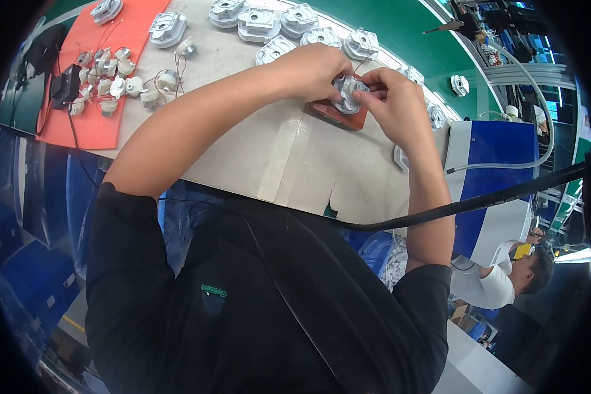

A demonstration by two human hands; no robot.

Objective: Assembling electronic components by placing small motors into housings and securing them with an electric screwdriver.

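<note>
Between my two hands a white plastic housing (350,100) rests on a small reddish-brown block (340,117) at the table. My left hand (316,71) closes around the housing's left side, thumb toward me. From the right, my right hand (395,97) presses thumb and fingers together at the housing's upper right edge. Whether a smaller part sits in that pinch is hidden. A thin reddish wire rises just beyond the fingers. Several similar white housings (259,25) stand in rows past my hands.
On the left an orange mat (98,134) holds several small white motors with wires (117,87) and a black box (65,87). A green conveyor belt (400,26) runs along the far side. A black cable (479,203) crosses at right. Another person (499,282) works at lower right.
</note>
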